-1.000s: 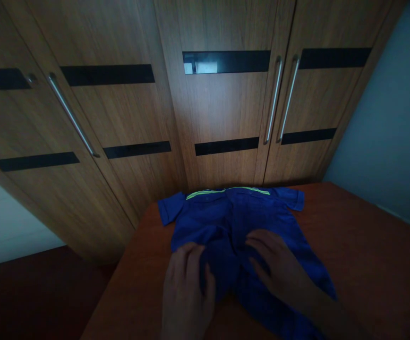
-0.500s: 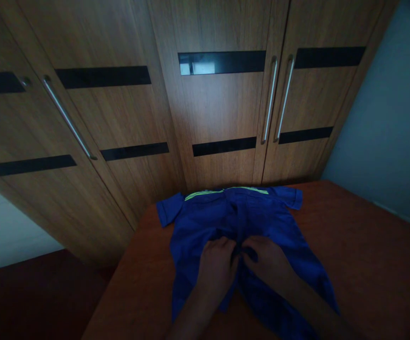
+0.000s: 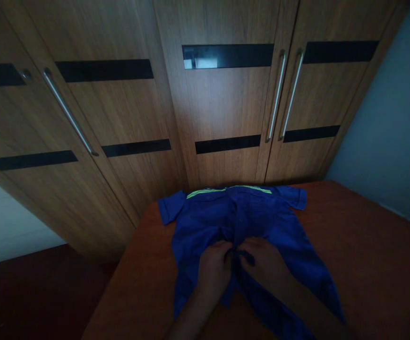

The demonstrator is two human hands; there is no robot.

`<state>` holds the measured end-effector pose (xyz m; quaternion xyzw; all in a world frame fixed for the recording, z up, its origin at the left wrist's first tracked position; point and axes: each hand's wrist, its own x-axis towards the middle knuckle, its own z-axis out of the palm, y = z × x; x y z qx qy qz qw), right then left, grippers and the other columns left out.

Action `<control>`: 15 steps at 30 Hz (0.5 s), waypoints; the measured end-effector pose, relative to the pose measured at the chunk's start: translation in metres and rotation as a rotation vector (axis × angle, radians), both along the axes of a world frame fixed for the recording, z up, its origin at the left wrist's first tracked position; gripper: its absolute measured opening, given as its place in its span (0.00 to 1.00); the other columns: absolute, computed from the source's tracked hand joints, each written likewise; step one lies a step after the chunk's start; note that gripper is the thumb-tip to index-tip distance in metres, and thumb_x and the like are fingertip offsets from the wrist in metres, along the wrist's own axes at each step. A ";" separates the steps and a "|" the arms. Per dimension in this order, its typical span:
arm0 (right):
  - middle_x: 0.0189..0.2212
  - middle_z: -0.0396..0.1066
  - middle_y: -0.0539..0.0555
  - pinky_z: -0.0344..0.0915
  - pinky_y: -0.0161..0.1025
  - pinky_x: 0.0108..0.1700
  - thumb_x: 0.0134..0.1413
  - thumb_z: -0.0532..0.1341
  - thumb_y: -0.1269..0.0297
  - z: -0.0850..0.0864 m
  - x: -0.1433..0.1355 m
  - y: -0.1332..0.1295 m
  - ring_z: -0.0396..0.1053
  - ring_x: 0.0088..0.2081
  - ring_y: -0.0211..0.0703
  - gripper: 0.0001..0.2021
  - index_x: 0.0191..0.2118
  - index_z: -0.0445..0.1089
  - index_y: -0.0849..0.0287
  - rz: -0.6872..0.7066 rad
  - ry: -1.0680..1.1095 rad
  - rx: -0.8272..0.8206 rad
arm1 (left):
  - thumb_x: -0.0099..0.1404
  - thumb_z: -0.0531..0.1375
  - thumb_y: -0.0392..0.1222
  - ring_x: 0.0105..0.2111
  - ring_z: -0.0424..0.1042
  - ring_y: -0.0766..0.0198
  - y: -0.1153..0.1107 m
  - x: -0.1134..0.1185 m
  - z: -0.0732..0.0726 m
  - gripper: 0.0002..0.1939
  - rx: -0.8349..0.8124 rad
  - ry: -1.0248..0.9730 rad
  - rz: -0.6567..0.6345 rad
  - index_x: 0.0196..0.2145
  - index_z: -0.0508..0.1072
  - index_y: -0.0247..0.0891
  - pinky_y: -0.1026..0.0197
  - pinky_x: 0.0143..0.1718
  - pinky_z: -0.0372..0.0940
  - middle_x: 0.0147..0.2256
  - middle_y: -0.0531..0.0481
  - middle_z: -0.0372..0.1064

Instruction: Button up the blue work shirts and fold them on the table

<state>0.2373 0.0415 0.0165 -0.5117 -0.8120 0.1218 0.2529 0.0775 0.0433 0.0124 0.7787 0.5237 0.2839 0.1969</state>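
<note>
A blue short-sleeved garment with yellow-green strips near its top edge lies spread on a reddish-brown table. At the garment's middle, my left hand is closed on the fabric of one front edge. Close beside it on the right, my right hand pinches the other edge, and a dark fold of cloth sticks out between the two hands. The fingertips nearly meet, and dim light hides their detail. Below the hands the two front edges spread apart, showing the table between them.
Behind the table stands a wooden wardrobe with black strips and long metal handles. A pale blue wall is on the right. Dark red floor shows at the lower left.
The camera view has shifted slightly. Both hands have moved a little to the left against the garment, still gripping the cloth, and the dark fold between them has changed shape.
</note>
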 end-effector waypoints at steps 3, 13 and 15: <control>0.35 0.72 0.52 0.62 0.39 0.45 0.55 0.54 0.72 -0.002 -0.002 0.001 0.68 0.39 0.42 0.09 0.37 0.71 0.55 -0.036 -0.026 0.025 | 0.59 0.51 0.26 0.43 0.73 0.62 0.000 0.000 -0.004 0.21 0.008 -0.089 -0.005 0.44 0.75 0.41 0.59 0.47 0.65 0.43 0.50 0.75; 0.38 0.71 0.55 0.64 0.43 0.45 0.58 0.52 0.71 -0.005 -0.008 -0.004 0.69 0.40 0.45 0.12 0.44 0.69 0.57 -0.059 -0.070 0.102 | 0.59 0.52 0.26 0.45 0.74 0.62 -0.001 -0.002 -0.004 0.25 -0.026 -0.136 0.035 0.54 0.68 0.38 0.57 0.50 0.66 0.47 0.47 0.74; 0.38 0.71 0.55 0.64 0.42 0.45 0.58 0.52 0.71 -0.004 -0.007 -0.004 0.69 0.40 0.45 0.12 0.44 0.69 0.57 -0.053 -0.071 0.100 | 0.59 0.52 0.25 0.45 0.74 0.61 0.000 -0.004 -0.005 0.26 -0.013 -0.131 0.023 0.54 0.68 0.39 0.57 0.49 0.67 0.46 0.47 0.74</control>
